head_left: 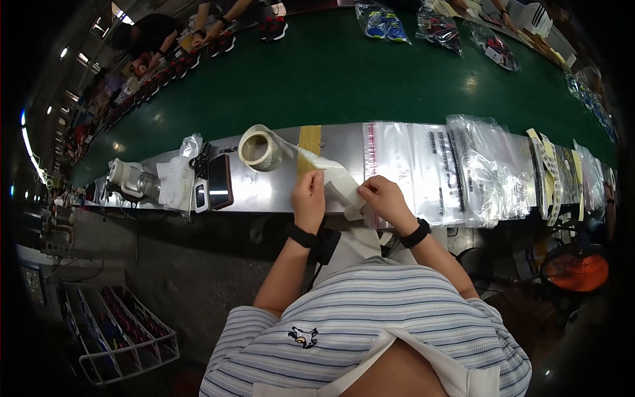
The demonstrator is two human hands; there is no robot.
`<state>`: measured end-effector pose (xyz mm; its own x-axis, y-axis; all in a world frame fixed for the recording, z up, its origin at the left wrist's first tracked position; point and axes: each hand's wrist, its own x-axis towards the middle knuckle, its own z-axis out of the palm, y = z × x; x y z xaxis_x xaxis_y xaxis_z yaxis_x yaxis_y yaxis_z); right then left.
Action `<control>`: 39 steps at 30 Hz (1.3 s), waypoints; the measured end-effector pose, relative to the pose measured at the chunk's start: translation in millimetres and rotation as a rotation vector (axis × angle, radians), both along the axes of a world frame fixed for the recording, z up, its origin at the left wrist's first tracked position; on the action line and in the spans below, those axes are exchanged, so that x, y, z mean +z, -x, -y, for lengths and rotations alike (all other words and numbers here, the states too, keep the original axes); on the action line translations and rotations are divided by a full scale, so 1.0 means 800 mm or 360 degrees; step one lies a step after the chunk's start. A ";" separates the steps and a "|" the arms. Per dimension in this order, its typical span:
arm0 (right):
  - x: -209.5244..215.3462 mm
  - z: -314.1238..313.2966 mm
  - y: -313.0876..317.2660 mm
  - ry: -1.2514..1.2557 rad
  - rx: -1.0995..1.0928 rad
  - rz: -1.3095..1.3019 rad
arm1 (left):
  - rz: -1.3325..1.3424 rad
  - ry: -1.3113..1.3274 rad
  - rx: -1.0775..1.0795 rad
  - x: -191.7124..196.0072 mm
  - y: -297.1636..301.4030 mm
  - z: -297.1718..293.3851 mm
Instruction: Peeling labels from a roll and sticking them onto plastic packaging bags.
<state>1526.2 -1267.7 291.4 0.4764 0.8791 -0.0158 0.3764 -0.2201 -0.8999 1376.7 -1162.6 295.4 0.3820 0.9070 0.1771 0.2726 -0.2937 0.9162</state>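
Observation:
A roll of labels [250, 149] stands on the metal ledge, and its pale backing strip [338, 180] runs rightward from it to my hands. With fingers pinched together, my left hand [309, 198] holds the strip near its middle. My right hand [389, 200] pinches the strip's right edge between thumb and finger; whether a single label is coming off there is too small to tell. The strip's loose end curls down between both hands. Right of my right hand lie flat clear plastic bags [433, 172] with printing. Each wrist wears a black band.
Left on the ledge are a phone [220, 182], a small white device [201, 196] and a clear-and-white appliance [134, 180]. Beyond runs a green conveyor belt [331, 79] with shoes [385, 26], some bagged. Other people work across it. An orange fan [574, 271] stands at lower right.

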 end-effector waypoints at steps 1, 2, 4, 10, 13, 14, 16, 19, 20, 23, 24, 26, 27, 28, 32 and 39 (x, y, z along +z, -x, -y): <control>-0.005 0.006 -0.007 0.0091 0.0008 0.0094 | 0.0054 -0.0145 0.0128 -0.006 0.000 -0.002; -0.005 0.014 -0.014 0.0084 -0.0035 0.0127 | -0.0022 -0.0347 0.0046 0.014 -0.002 0.008; -0.014 0.024 -0.026 -0.0039 -0.0233 0.0566 | -0.0038 -0.0541 -0.0238 0.022 -0.010 0.022; -0.046 0.038 -0.035 0.0196 -0.0477 0.1261 | -0.0642 -0.0786 -0.1121 -0.014 -0.033 0.066; -0.059 0.038 -0.043 0.0188 -0.0484 0.1367 | -0.0723 -0.0754 -0.1086 -0.019 -0.029 0.071; -0.058 0.039 -0.043 0.0191 -0.0482 0.1367 | -0.0701 -0.0720 -0.1093 -0.021 -0.027 0.069; -0.054 0.038 -0.041 0.0074 -0.0478 0.1265 | -0.0684 -0.0685 -0.1095 -0.026 -0.023 0.068; -0.040 0.034 -0.032 -0.0058 -0.0508 0.1296 | -0.0683 -0.0673 -0.1090 -0.030 -0.019 0.069; -0.039 0.033 -0.030 -0.0025 -0.0513 0.1230 | -0.0691 -0.0686 -0.1097 -0.026 -0.019 0.070; -0.054 0.034 -0.037 0.0017 -0.0506 0.1322 | -0.0684 -0.0718 -0.1092 -0.025 -0.020 0.073; -0.058 0.037 -0.042 -0.0004 -0.0549 0.1272 | -0.0668 -0.0729 -0.1086 -0.025 -0.020 0.073; -0.058 0.045 -0.057 -0.0108 -0.0600 0.1110 | -0.0645 -0.0562 -0.1075 -0.017 -0.023 0.068; -0.057 0.049 -0.064 -0.0205 -0.0628 0.0918 | -0.0617 -0.0388 -0.1073 -0.012 -0.027 0.065; -0.056 0.053 -0.071 -0.0270 -0.0634 0.0902 | -0.0615 -0.0388 -0.1073 -0.005 -0.033 0.061; -0.038 0.061 -0.070 -0.0205 -0.0407 0.0528 | 0.0534 0.1046 -0.1136 0.028 -0.092 0.051; -0.032 0.090 -0.092 -0.0314 -0.0864 -0.0174 | 0.0671 0.2240 -0.1084 -0.060 -0.163 0.027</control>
<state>1599.7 -1339.6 266.1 0.8640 0.5011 0.0492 0.1596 -0.1799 -0.9706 1507.3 -1184.1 247.7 0.9021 0.1246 -0.4132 0.1224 0.8442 0.5218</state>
